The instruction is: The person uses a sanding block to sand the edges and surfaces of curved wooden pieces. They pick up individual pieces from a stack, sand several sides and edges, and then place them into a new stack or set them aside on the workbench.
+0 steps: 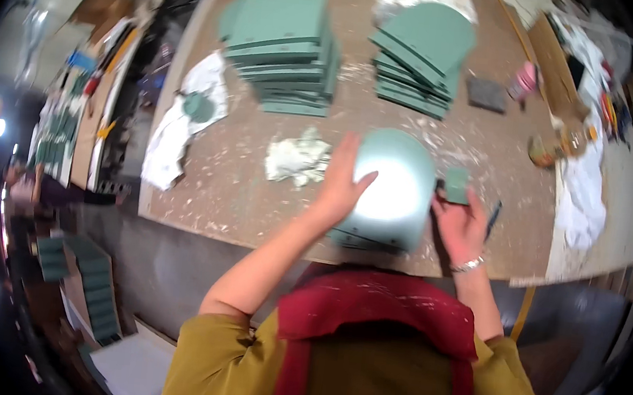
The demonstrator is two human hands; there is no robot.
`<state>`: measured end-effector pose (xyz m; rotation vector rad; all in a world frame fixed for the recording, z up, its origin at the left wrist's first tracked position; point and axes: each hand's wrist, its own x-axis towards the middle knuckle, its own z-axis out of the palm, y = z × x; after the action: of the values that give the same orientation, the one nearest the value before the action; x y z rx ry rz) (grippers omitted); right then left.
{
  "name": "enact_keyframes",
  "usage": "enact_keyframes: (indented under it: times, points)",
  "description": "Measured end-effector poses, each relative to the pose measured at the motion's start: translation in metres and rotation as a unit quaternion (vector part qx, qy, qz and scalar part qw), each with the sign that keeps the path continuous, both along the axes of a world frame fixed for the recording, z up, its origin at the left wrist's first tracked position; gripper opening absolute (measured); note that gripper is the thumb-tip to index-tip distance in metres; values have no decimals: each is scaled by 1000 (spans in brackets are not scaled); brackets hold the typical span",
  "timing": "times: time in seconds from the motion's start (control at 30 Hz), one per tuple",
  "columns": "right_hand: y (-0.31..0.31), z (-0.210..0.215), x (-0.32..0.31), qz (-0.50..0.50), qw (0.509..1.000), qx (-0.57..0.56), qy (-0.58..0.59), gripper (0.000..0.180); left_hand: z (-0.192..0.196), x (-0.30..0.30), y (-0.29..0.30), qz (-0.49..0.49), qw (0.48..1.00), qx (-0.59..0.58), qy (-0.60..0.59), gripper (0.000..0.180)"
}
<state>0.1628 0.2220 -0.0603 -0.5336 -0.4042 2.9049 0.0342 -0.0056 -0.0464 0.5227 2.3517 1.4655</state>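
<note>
Ideally, the left grip (339,188), fingers spread on the green panel (394,186) by the counter's (230,189) near edge, should steady it evenly, while the right grip (460,228), apparently pinched around a small green block (456,183), stays light and level.

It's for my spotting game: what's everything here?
Table: 1, brown, middle
Board piles: 2, green, back of table
Shiny board: 1, green, front middle
Small block: 1, green, right of shiny board
Crumpled cloth: 1, whitish, left-middle
Long cloths: 2, white, left and right
Round piece: 1, green, on left cloth
Flat block: 1, grey, back right
Bottles: 2, pink and amber, right
Thin tool: 1, dark, lower right
Clutter: uncounted, mixed, edges
Other person: 1, dark trousers, far left
Apron: 1, red, bottom
Shirt: 1, mustard, bottom
Bracelet: 1, silver, right wrist
Left hand: 1, bare, shiny board's left
Right hand: 1, bare, at small block
</note>
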Motion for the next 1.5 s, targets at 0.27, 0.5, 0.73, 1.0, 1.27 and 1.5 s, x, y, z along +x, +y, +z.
enact_keyframes:
  times: [0.27,0.5,0.73,1.0,1.27,1.5]
  points:
    - [-11,81,-55,148,914,377,15,35,37,5,-79,22,978,29,207,25]
    - [-146,92,-119,413,844,343,3,31,60,-116,-262,230,929,-147,249,14]
    - [-239,101,-186,436,819,370,51,31,88,-217,-334,245,912,-81,319,16]
    - [-299,104,-267,462,806,370,22,37,44,-293,-358,144,934,-196,261,29]
    - [-310,75,-314,351,694,624,76,39,29,-299,-337,61,943,-192,264,20]
    - [-342,83,-355,195,445,854,186,40,57,-306,-348,140,967,-128,172,25]
